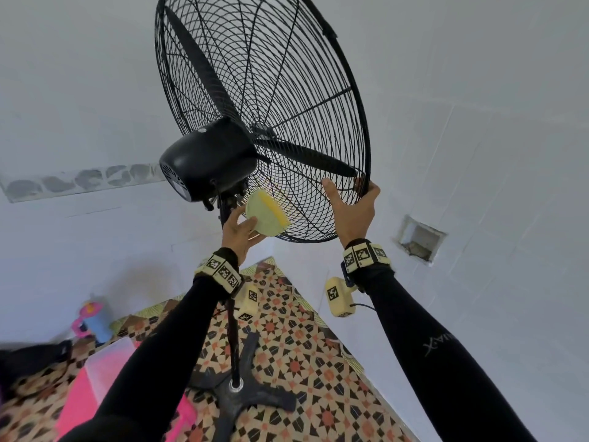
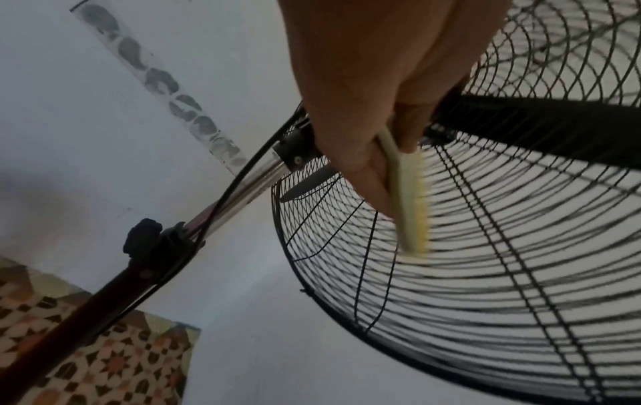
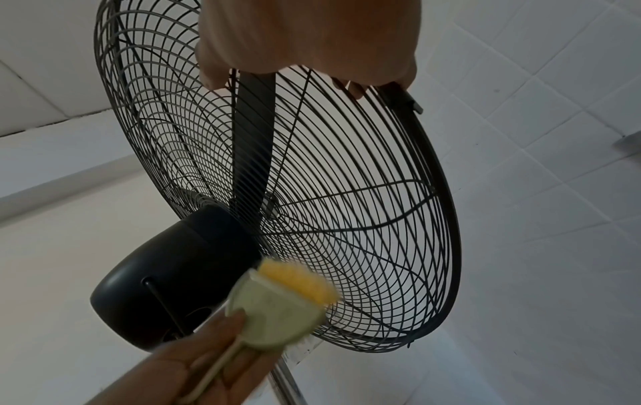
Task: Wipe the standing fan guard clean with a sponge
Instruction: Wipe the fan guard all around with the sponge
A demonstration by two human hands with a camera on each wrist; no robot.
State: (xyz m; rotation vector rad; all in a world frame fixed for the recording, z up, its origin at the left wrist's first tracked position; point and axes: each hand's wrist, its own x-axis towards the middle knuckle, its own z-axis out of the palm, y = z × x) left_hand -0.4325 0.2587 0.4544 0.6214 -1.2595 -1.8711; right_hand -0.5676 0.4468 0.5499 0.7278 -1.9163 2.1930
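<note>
The standing fan (image 1: 229, 161) is seen from behind and below, set on a black cross base (image 1: 245, 397) on the patterned floor (image 1: 318, 378) close to a white wall (image 1: 478, 154). Its black wire guard (image 1: 287, 90) is tilted, with the motor housing (image 1: 207, 161) facing the camera and the blades (image 1: 306, 156) visible through the wires.

The sponge (image 1: 266, 213), pale green with a yellow layer on the guard side, is held in the left hand (image 1: 239, 232). The fingers (image 2: 367, 175) of that hand are closed on the pale green side, thumb on one face and the remaining fingers behind. The yellow face is pressed against the rear wires of the guard, low down, just beside the motor housing and above the pole (image 2: 239, 189). The sponge is blurred in both wrist views.

The right hand (image 1: 353, 208) is placed on the lower right rim of the guard. Its fingers (image 3: 354, 87) are hooked over the rim band while the thumb (image 1: 330, 186) lies against the rear wires; the rim is gripped between them.

Both forearms are covered by black sleeves (image 1: 446, 362), and marker bands (image 1: 366, 255) are worn at the wrists. A pink container (image 1: 95, 378) and a blue and pink bottle (image 1: 94, 317) are noted on the floor at lower left. A recessed opening (image 1: 419, 237) is present in the wall to the right.
</note>
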